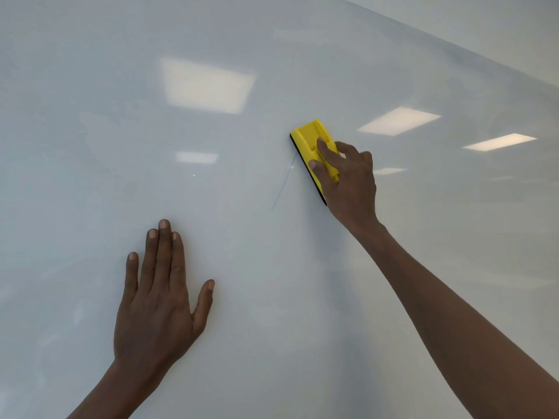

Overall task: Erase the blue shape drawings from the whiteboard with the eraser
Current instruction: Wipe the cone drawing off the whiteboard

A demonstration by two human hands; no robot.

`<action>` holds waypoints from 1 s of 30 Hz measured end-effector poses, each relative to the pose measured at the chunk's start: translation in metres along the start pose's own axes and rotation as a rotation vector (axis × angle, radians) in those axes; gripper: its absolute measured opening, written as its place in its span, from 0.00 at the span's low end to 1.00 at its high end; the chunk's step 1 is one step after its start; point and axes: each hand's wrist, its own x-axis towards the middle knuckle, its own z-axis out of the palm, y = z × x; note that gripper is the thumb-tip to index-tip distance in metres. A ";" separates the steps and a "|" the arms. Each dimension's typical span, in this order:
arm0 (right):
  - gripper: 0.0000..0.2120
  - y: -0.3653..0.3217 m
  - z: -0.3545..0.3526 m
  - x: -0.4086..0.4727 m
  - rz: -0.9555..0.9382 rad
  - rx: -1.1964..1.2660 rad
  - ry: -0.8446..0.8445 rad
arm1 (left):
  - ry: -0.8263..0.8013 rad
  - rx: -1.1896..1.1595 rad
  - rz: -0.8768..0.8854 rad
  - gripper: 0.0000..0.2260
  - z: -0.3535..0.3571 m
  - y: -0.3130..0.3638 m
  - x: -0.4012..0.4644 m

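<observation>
Two fingertips [323, 145] of the right hand [351, 182] lie along the yellow top of the eraser [311, 137], the rest of the fingers curled round its right edge, so the hand is closed in a firm grip on the block. The eraser's dark felt face is pressed flat to the whiteboard [90, 146], with the block tilted so that its upper end leans left and its lower end is hidden behind the palm. Just left of the eraser's dark edge, a thin, faint blue line [284, 184] runs down and to the left across the board; its upper end reaches about to the eraser, and it is the only blue mark that shows. The right forearm stretches in from the lower right corner. Well apart, lower and to the left, the left hand [160, 309] rests flat on the board with fingers straight and close together, thumb spread out to the right, holding nothing. Pale rectangular light reflections [205, 84] show on the glossy board above and to the right of the hands.
</observation>
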 end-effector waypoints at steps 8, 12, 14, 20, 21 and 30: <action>0.19 0.007 -0.001 0.029 0.114 -0.021 0.035 | -0.012 0.007 -0.009 0.37 -0.003 0.002 0.001; 0.19 -0.004 0.002 0.032 0.041 -0.021 0.013 | -0.020 0.000 -0.013 0.37 -0.003 0.002 0.001; 0.19 -0.004 0.000 0.023 -0.025 -0.028 -0.016 | -0.017 -0.002 -0.015 0.37 -0.003 0.002 0.001; 0.19 0.019 -0.011 0.025 0.049 -0.012 -0.007 | -0.002 -0.004 -0.008 0.37 -0.003 0.002 0.002; 0.19 0.018 -0.010 0.031 0.080 -0.004 0.003 | -0.002 -0.006 -0.007 0.37 -0.002 0.002 0.002; 0.18 -0.021 0.004 -0.012 -0.094 -0.044 -0.026 | 0.008 -0.011 -0.007 0.37 -0.001 0.002 0.001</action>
